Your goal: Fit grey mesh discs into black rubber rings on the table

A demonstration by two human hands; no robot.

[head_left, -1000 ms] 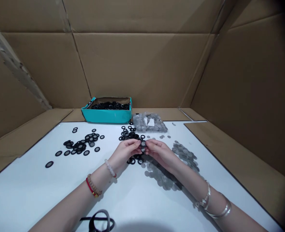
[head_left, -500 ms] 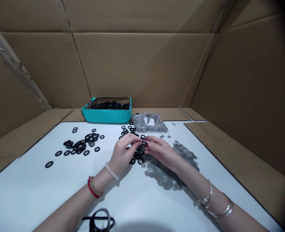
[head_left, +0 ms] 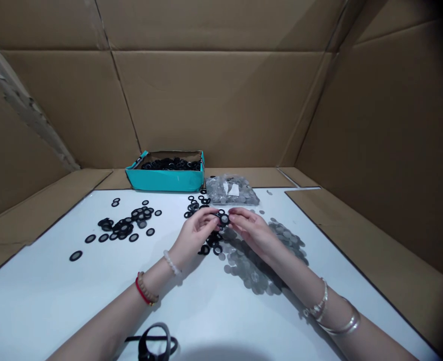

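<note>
Listing, at centre frame: two bare hands, the left hand (head_left: 195, 231) and the right hand (head_left: 252, 231), both curled nearly closed, their fingertips (head_left: 218, 214) gripping one black ring (head_left: 224, 218) with a grey mesh centre, held above a white board (head_left: 56, 281). Directly below the hands: one small cluster of black rings (head_left: 211, 241), too tangled to count. Left of the hands: one scatter of several dozen loose rings (head_left: 124, 225), plus one lone ring (head_left: 75, 255) at lower left. Below and right of the right hand: two spreads of grey mesh discs (head_left: 249, 268) (head_left: 287, 236), too many to count. Top centre: one open teal box (head_left: 165, 180) full of black rings, and just right of it, one clear plastic bag (head_left: 232, 191) of grey discs. Left wrist: one white bead bracelet (head_left: 172, 262) and one red cord with wooden beads (head_left: 145, 290). Right wrist: silver bangles (head_left: 338, 321). Bottom edge: one dark looped strap (head_left: 154, 343). Behind everything: cardboard walls (head_left: 214, 100).
</note>
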